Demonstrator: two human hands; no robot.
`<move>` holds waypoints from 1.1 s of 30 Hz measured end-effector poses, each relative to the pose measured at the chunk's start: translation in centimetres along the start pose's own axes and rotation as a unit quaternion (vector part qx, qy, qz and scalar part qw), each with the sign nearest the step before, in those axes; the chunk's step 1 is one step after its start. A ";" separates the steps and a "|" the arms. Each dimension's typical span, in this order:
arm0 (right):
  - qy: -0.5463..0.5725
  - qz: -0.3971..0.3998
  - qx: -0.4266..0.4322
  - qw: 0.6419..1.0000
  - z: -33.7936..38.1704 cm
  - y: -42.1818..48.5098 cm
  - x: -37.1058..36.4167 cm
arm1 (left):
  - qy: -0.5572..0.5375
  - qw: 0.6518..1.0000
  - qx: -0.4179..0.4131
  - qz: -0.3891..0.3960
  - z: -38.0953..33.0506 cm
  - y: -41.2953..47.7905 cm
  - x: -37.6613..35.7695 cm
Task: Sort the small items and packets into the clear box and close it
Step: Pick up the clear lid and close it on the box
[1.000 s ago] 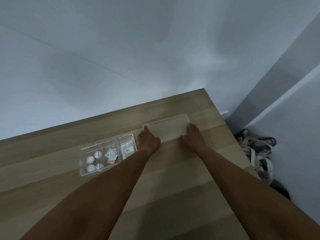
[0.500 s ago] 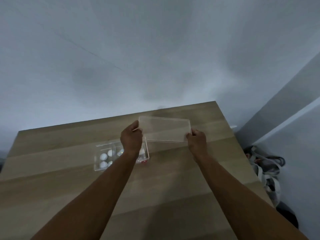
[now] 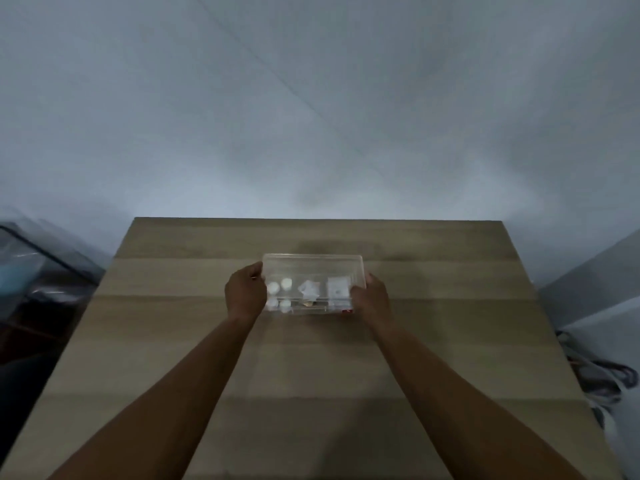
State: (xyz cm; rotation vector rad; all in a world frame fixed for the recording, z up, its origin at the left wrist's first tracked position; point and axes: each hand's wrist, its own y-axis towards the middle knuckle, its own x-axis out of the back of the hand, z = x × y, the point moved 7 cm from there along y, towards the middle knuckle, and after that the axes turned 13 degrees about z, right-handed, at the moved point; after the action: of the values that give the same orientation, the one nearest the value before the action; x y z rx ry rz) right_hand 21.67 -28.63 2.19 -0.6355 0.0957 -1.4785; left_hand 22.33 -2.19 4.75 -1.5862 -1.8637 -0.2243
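Observation:
A clear box (image 3: 311,308) sits on the wooden table (image 3: 311,375). Through it I see several white round items (image 3: 279,289) on the left, a crumpled white packet (image 3: 309,289) in the middle and a flat white packet (image 3: 337,289) on the right. A clear lid (image 3: 313,268) is held over the box, directly above it. My left hand (image 3: 245,294) grips the lid's left end and my right hand (image 3: 372,299) grips its right end. I cannot tell whether the lid is seated on the box.
A grey wall rises behind the table's far edge. Dark clutter and a clear bin (image 3: 31,271) lie to the left of the table. Tangled cables or straps (image 3: 602,372) lie on the floor to the right.
Both hands lifted the lid from the table on the right and carried it left over the box. The view has swung so that the box is now centred.

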 end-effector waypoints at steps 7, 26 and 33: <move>-0.027 0.019 -0.044 0.998 0.2 0.9 -1.8 | 0.027 0.999 0.029 0.021 1.2 0.5 0.3; -0.106 -0.008 -0.052 0.993 -0.4 0.3 -1.3 | 0.051 0.991 0.023 0.121 2.8 1.4 -0.2; -0.153 -0.004 -0.069 0.986 -0.4 0.5 -1.3 | 0.064 0.989 0.023 0.130 2.5 1.5 -0.1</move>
State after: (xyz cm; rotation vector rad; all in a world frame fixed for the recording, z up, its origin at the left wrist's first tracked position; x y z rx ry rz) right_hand 21.78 -27.58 1.22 -0.9693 -0.0437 -1.3739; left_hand 22.84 -0.62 2.35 -1.7212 -1.5357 -0.1627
